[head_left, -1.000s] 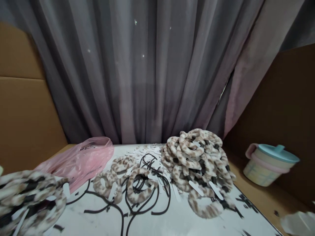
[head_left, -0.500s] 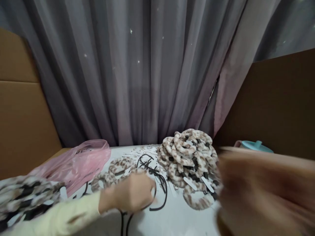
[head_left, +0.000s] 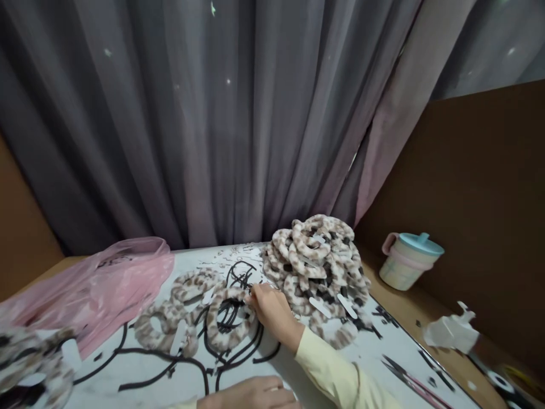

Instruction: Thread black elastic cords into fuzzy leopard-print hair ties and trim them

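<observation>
Fuzzy ring [head_left: 228, 341] lies at the fingertips of the right hand [head_left: 273, 312], which are drawn together; whether they grip it, I cannot tell. Nearer the wearer, the left hand [head_left: 252, 394] is loosely curled, its contents hidden. Black cords [head_left: 140, 386] spread left of both hands; a ring pile [head_left: 313, 255] rises beyond the right.

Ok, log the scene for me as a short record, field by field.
Right hand: fingertips at the edge of a fuzzy ring; grip unclear
Left hand: partly cut off at the bottom edge; grip unclear
Loose on table: black cords
Right side: ring pile, pink-handled tool, lidded cup
Left side: pink bag
</observation>
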A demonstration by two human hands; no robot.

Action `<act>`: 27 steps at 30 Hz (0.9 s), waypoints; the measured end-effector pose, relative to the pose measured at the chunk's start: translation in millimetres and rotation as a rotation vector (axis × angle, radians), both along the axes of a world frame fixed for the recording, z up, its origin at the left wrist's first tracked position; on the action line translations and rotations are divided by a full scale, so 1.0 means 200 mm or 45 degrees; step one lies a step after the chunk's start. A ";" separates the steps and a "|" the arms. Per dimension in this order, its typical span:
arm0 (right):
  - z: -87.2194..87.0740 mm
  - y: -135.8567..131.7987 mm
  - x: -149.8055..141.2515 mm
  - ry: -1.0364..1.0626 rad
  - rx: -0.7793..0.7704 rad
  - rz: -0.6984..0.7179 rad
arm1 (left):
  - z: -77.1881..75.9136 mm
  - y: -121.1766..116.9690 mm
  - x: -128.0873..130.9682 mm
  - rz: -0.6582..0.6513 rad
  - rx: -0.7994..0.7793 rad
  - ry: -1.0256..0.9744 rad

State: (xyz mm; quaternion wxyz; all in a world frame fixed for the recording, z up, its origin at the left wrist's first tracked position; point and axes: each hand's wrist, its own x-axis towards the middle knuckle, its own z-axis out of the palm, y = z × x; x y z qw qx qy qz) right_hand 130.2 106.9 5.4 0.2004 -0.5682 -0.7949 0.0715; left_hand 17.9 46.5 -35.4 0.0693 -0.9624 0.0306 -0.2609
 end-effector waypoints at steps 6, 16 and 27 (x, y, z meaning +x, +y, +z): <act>0.20 -0.23 0.14 0.682 -0.294 -0.003 | 0.33 0.05 -0.08 0.389 -0.252 -0.397; 0.40 -0.53 0.25 1.678 -0.941 0.094 | 0.62 0.02 -0.10 0.451 -0.492 -0.169; 0.45 -0.53 0.27 1.585 -1.303 0.144 | 0.69 0.02 -0.14 0.360 -0.488 0.296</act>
